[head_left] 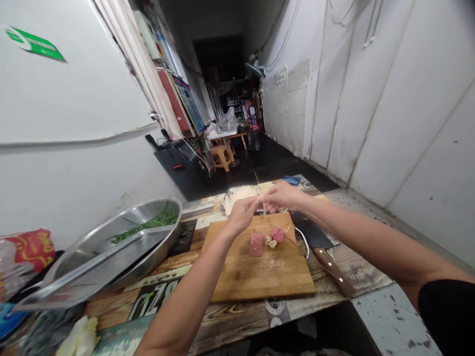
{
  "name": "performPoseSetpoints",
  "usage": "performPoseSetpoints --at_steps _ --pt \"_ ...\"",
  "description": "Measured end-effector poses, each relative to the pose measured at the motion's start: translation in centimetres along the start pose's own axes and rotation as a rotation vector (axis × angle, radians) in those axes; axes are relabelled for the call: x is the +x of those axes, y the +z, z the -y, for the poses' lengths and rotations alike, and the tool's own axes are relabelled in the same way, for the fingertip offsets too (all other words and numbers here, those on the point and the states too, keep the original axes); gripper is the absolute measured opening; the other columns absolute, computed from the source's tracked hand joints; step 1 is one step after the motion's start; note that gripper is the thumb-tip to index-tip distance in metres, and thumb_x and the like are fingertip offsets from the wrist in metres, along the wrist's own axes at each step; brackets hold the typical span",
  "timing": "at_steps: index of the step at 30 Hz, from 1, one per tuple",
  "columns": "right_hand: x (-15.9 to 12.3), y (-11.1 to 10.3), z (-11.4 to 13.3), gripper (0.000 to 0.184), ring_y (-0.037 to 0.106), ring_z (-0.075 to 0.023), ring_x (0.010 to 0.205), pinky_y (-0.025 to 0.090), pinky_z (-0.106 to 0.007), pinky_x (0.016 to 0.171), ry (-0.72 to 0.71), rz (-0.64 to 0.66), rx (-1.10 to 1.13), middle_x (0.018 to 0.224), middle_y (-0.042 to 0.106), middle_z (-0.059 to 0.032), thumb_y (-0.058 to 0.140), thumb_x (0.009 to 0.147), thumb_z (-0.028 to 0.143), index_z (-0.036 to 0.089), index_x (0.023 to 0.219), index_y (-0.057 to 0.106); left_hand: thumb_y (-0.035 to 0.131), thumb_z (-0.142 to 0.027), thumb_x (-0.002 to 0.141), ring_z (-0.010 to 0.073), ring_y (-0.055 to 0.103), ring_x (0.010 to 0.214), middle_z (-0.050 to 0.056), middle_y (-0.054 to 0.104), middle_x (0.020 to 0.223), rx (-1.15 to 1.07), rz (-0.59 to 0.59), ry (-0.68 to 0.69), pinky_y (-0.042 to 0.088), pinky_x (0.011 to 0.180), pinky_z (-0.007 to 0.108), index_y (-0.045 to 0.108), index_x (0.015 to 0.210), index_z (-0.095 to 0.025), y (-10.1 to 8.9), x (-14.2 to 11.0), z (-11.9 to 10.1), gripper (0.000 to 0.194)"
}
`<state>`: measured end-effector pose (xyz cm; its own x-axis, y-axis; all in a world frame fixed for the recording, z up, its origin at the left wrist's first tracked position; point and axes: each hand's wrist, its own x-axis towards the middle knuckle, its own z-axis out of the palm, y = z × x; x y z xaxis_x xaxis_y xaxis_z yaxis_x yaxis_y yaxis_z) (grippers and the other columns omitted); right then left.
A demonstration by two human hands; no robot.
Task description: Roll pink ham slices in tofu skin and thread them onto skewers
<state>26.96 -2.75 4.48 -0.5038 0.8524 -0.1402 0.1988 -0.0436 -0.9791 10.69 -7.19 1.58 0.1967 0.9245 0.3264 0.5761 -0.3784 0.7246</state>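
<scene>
Pink meat slice (256, 244) lies flat; left hand (245, 212) and right hand (282, 196) pinch something pale (264, 210), maybe sorting; rolling next needs care.

This is a kitchen-like food-preparation corner in a long, narrow room, though whether it belongs to a home or an eatery cannot be told. A cutting board (260, 284) with pink, meat-like pieces (256, 244), a wooden-handled knife (332, 269) and a metal basin (171, 242) of greens (161, 217) show it; plastic stools (221, 157) stand farther back between plain white walls (356, 99).
</scene>
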Motion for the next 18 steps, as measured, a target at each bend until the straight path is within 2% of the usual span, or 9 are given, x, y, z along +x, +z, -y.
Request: performPoseSetpoints --at_steps 3,6,9,11,15,18 --pt "0.4 1.2 -0.8 0.024 0.060 -0.0092 0.049 0.058 -0.020 0.056 0.004 -0.034 0.207 0.054 0.063 -0.0012 0.077 0.073 0.024 0.012 0.063 0.058 0.041 -0.036 0.090 0.0177 0.061 0.086 0.004 0.069 0.091 -0.091 -0.118 -0.042 0.047 0.081 0.027 0.067 0.102 -0.014 1.3 -0.7 0.8 0.035" --pt "0.7 2.0 -1.9 0.024 0.063 -0.0099 0.053 0.060 -0.021 0.060 0.018 -0.021 0.344 0.058 0.065 -0.0031 0.077 0.073 0.023 0.011 0.066 0.057 0.037 -0.034 0.092 0.0177 0.061 0.089 0.005 0.069 0.095 -0.072 -0.080 0.000 0.047 0.083 0.028 0.064 0.107 -0.015 1.6 -1.2 1.2 0.036" --pt "0.7 2.3 -2.8 0.023 0.063 -0.0099 0.054 0.060 -0.021 0.062 0.054 0.025 0.411 0.061 0.066 -0.0051 0.075 0.075 0.025 0.010 0.070 0.058 0.037 -0.026 0.091 0.0181 0.060 0.086 0.007 0.068 0.091 0.160 -0.029 0.047 0.046 0.083 0.030 0.067 0.093 -0.015 1.0 -1.6 1.2 0.031" --pt "0.6 2.6 -3.4 0.023 0.062 -0.0097 0.053 0.059 -0.021 0.060 0.084 0.042 0.421 0.061 0.066 -0.0053 0.075 0.076 0.026 0.010 0.070 0.058 0.040 -0.024 0.089 0.0185 0.060 0.085 0.007 0.069 0.091 0.223 0.010 0.049 0.047 0.083 0.031 0.068 0.089 -0.015 0.5 -2.0 1.3 0.030" --pt "0.1 3.4 -5.1 0.024 0.063 -0.0106 0.056 0.058 -0.023 0.062 0.067 0.065 0.373 0.060 0.065 -0.0040 0.077 0.072 0.025 0.011 0.068 0.058 0.057 -0.037 0.083 0.0214 0.063 0.094 0.007 0.071 0.101 -0.039 0.013 -0.076 0.048 0.088 0.033 0.072 0.098 -0.015 -0.2 -3.8 2.6 0.030" --pt "-0.5 4.3 -7.1 0.024 0.063 -0.0113 0.058 0.056 -0.024 0.063 0.000 0.083 0.194 0.063 0.066 -0.0034 0.077 0.070 0.028 0.011 0.069 0.060 0.067 -0.042 0.075 0.0225 0.066 0.089 0.007 0.073 0.096 -0.211 0.030 -0.238 0.051 0.085 0.035 0.073 0.096 -0.015 0.0 -5.8 4.3 0.036"
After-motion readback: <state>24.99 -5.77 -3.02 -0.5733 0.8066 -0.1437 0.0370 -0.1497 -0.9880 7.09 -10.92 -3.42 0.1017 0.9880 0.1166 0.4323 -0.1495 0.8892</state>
